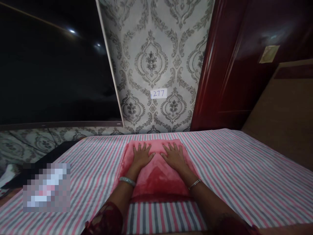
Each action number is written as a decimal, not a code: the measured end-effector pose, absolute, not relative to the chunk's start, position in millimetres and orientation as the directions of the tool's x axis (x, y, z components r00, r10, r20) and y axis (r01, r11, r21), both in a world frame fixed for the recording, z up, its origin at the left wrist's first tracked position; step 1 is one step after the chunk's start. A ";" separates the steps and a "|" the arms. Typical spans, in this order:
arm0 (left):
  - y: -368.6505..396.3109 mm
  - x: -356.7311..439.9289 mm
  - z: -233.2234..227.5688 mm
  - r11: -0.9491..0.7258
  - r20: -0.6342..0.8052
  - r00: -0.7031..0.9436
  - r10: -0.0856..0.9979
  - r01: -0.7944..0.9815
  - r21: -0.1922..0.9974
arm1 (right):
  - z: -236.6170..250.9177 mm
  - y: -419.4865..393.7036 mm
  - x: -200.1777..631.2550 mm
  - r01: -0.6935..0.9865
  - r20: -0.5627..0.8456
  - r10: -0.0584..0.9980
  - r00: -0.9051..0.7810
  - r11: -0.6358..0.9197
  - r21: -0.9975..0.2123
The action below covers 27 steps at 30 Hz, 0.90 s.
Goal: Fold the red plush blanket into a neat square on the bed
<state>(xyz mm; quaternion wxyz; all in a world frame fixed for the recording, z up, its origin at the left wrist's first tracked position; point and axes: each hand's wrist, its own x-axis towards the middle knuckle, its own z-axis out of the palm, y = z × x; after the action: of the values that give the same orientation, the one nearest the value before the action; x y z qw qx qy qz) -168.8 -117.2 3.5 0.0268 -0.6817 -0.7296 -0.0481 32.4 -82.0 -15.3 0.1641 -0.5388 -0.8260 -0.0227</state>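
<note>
Both hands are flat and spread, palms down, on a folded pink cloth (156, 178). Left hand (141, 156) and right hand (174, 156) sit side by side near the cloth's far edge, fingers fanned out, pinching nothing. That fuzzy pink cloth lies in the middle of a bed with a pink, grey and white striped sheet (232, 169). Pale bangle (127, 181) on the left wrist, thin bracelet (194, 184) on the right. Behind the bed there's damask wallpaper (151, 58) with a small label reading 277 (158, 93), plus a dark red wardrobe (234, 71) to the right.
</note>
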 end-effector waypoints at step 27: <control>-91.4 -217.8 85.9 0.350 0.168 -0.388 0.906 0.912 0.215 | 54.4 -39.2 44.4 0.923 0.176 0.969 -0.176 0.224 -0.313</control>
<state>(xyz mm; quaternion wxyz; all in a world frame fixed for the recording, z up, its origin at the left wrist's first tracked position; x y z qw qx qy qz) -217.8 -91.4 85.9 0.0097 -0.5533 -0.8215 -0.1374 44.4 -39.2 54.4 0.1697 -0.6191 -0.7638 0.0672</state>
